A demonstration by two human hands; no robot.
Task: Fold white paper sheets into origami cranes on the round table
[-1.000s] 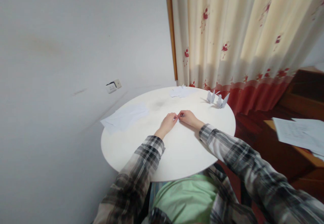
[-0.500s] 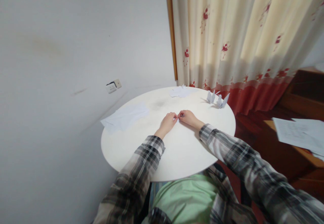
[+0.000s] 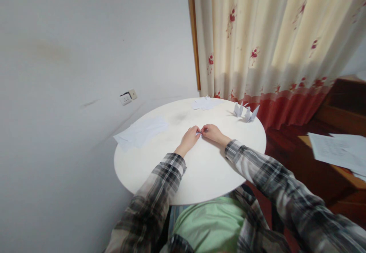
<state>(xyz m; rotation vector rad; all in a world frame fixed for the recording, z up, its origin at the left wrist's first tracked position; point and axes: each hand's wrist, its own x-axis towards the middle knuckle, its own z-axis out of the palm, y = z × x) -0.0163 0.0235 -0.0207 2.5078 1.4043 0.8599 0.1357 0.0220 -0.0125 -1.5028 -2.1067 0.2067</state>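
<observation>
Over the middle of the round white table (image 3: 197, 176), my left hand (image 3: 190, 137) and my right hand (image 3: 212, 132) meet at the fingertips. Both are closed in a pinch on a small piece of folded white paper (image 3: 199, 134). Most of the paper is hidden by my fingers, so its folded shape cannot be made out. Two folded paper cranes, a left one (image 3: 238, 110) and a right one (image 3: 251, 114), stand near the table's far right edge, beyond my right hand.
White paper sheets (image 3: 143, 131) lie spread at the table's left edge. A smaller stack of paper (image 3: 204, 103) is at the far edge. Printed sheets (image 3: 337, 150) rest on wooden furniture at right. A wall borders the left, a flowered curtain (image 3: 257, 35) the back.
Almost nothing differs. The fingertips of my left hand have shifted very slightly at the folded paper; my right hand stays in place.
</observation>
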